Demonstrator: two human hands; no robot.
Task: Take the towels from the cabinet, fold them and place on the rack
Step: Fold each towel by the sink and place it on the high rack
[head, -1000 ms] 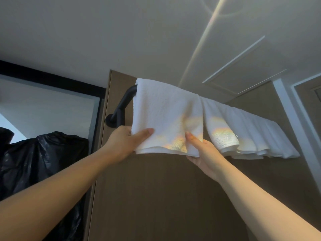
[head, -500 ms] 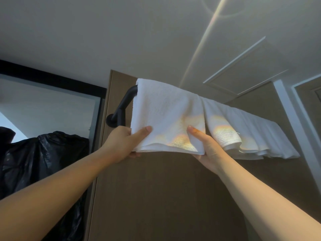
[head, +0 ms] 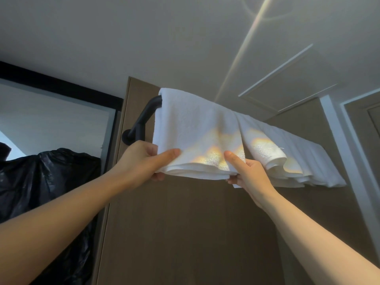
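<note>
Hung over the left end of the black tubular metal rack [head: 147, 116]: folded white terry towel [head: 195, 124], layered hem down. Pinched at the lower left corner by left hand [head: 144, 159], thumb on the front face, fingers curled behind. Same at the lower right corner with right hand [head: 249, 174], thumb in front, fingers under the hem. Butting against or overlapping the row of other white towels [head: 304, 159] to the right, can't tell which

Risks, as judged:
- could slide off the bar frontward if tugged down too hard against the hidden back half
- could skew if pulled more on one side, with a wavy hem and fanned layers as is
- could drag the neighbouring towel along, given right fingers just beside its rolled edge
- poor view of the back drape from below a high-mounted bar

Containers: cabinet not in view. Crumpled black plastic bag [head: 47, 182] at far left, contents hidden
</note>
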